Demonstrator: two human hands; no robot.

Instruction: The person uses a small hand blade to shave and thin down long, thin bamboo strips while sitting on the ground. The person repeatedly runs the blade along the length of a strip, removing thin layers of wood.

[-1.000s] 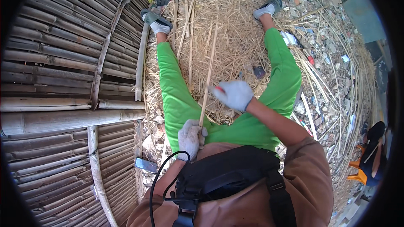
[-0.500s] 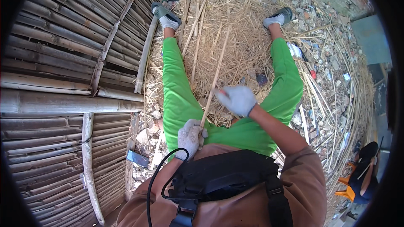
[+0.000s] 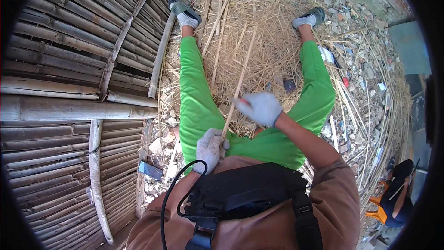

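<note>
A long, thin bamboo strip (image 3: 243,67) slants up and away from my lap between my spread legs. My left hand (image 3: 210,150), in a whitish work glove, closes round its near end beside my left thigh. Higher up the strip is my right hand (image 3: 260,109), also gloved, its fingers curled and its thumb side against the strip. A small orange-red part (image 3: 243,106) shows at that thumb; the rest of the thing is hidden in the glove. Pale shavings (image 3: 263,51) lie in a heap under the strip.
A slatted bamboo wall (image 3: 69,106) stands close on my left. More bamboo strips (image 3: 224,9) lie beyond my left leg. On the stony ground rests a phone-like flat object (image 3: 150,171). At the far right a person (image 3: 401,194) sits on an orange seat (image 3: 377,210).
My right hand stays at the strip with only a slight shift, and my left hand keeps its hold. The view has tilted a little.
</note>
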